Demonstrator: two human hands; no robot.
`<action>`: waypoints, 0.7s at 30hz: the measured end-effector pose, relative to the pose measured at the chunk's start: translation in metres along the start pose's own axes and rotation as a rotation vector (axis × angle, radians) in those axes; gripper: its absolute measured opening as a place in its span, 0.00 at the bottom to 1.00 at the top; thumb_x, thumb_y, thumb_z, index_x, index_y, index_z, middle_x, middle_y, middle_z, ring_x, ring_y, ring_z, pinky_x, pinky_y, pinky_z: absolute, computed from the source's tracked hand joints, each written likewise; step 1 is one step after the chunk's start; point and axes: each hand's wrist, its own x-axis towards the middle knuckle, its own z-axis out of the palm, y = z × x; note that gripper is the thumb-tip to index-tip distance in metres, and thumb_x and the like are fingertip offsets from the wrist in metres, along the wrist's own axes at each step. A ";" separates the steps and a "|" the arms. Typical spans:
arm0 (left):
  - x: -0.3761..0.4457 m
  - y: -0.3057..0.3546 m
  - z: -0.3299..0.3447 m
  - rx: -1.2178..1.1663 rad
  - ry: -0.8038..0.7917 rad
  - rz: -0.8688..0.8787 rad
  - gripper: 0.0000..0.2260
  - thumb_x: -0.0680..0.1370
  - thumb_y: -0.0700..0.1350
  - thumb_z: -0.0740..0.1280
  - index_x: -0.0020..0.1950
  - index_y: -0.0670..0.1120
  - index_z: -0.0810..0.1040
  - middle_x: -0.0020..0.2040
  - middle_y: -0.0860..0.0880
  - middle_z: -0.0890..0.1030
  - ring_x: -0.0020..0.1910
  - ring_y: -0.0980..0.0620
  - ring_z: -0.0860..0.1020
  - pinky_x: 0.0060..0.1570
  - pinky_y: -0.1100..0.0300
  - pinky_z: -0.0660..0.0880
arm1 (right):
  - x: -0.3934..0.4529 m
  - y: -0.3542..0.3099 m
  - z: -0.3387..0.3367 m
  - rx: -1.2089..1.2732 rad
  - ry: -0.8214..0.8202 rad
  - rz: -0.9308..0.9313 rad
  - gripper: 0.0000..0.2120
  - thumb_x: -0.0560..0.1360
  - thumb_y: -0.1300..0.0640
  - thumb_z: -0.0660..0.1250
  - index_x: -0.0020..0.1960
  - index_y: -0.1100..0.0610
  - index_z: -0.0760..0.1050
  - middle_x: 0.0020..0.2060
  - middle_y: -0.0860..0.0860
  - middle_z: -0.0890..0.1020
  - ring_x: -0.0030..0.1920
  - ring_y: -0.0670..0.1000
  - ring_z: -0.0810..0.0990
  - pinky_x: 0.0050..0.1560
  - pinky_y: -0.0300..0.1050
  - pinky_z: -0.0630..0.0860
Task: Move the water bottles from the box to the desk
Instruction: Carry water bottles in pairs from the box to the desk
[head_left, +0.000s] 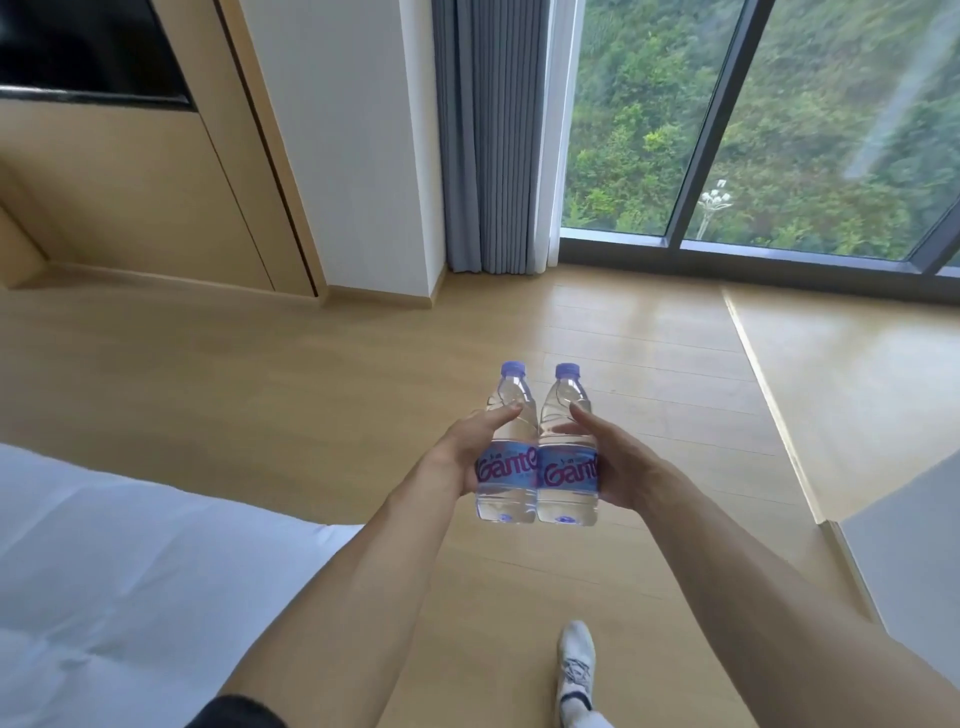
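Bottles: two clear plastic water bottles are held upright side by side above the wood-plank floor (311, 374), their sides touching. The left bottle (506, 467) and the right bottle (567, 467) are ribbed cylinders that taper to a shoulder, each with a lilac screw cap and a pale blue label band with magenta lettering.

Left hand (460, 452): wrapped around the outer side of the left bottle, thumb laid across its shoulder. Right hand (608, 457): wrapped around the outer side of the right bottle, thumb likewise across its shoulder.

Surroundings: smooth white bedding (130, 571) occupies the lower left. A white sneaker (575, 670) stands on the floor below the hands. Pleated grey curtain (488, 135) hangs beside the dark-framed window (711, 124). Neither box nor desk can be identified.
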 end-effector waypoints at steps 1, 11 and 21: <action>0.003 0.003 -0.010 -0.015 0.030 0.002 0.19 0.77 0.55 0.72 0.64 0.48 0.78 0.61 0.37 0.82 0.51 0.38 0.83 0.57 0.37 0.78 | 0.013 -0.004 0.008 -0.015 -0.020 0.010 0.36 0.75 0.39 0.70 0.73 0.62 0.68 0.65 0.65 0.78 0.63 0.64 0.80 0.64 0.61 0.77; 0.056 0.069 -0.070 -0.154 0.302 0.023 0.20 0.76 0.56 0.72 0.63 0.49 0.75 0.54 0.38 0.83 0.49 0.38 0.84 0.53 0.42 0.81 | 0.146 -0.078 0.056 -0.149 -0.263 0.076 0.25 0.72 0.39 0.71 0.58 0.57 0.76 0.45 0.57 0.87 0.45 0.57 0.87 0.42 0.50 0.82; 0.109 0.132 -0.096 -0.276 0.485 0.104 0.24 0.76 0.55 0.72 0.69 0.46 0.73 0.62 0.34 0.80 0.51 0.37 0.83 0.59 0.37 0.78 | 0.245 -0.157 0.087 -0.281 -0.412 0.114 0.19 0.77 0.41 0.67 0.55 0.56 0.75 0.40 0.55 0.87 0.39 0.53 0.87 0.37 0.47 0.82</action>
